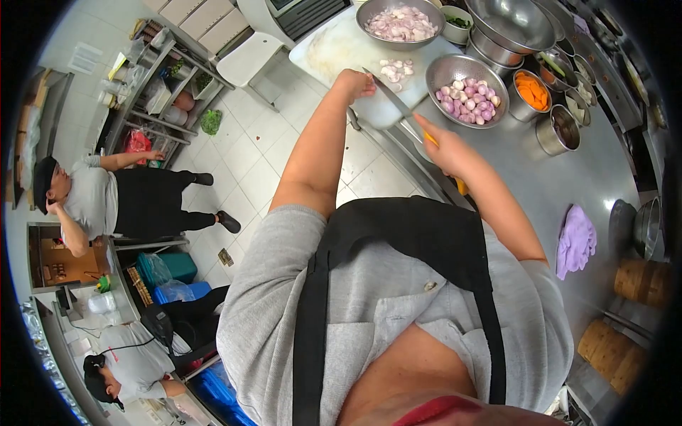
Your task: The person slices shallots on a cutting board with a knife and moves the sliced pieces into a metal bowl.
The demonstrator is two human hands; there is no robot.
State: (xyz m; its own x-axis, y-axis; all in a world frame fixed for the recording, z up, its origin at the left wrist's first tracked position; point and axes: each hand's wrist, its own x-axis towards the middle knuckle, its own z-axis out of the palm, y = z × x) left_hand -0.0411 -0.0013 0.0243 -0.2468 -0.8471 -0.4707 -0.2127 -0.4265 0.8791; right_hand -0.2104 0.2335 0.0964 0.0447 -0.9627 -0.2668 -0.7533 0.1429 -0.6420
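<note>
My right hand (pixel 447 145) is wrapped round the yellow handle of a knife (pixel 388 92), whose blade points up and left over a white cutting board (pixel 327 53). Near the blade's tip, my left hand (pixel 357 84) has its fingers bent together at the board's front edge; whatever they hold is too small to name. Cut shallot pieces (pixel 396 69) lie on the board just beyond the blade. Right of them is a perforated metal bowl (pixel 435 69) of whole peeled shallots (pixel 469 99). Behind, a metal bowl (pixel 364 30) holds sliced shallots (pixel 401 23).
Metal pots stand at the right, one with orange pieces (pixel 531 91), another (pixel 556 135) nearer. A purple cloth (pixel 576 241) lies on the steel counter (pixel 526 177). A white chair (pixel 250 59) is beyond the board. Two people work at the left, one standing (pixel 92 195), one bent over (pixel 138 358).
</note>
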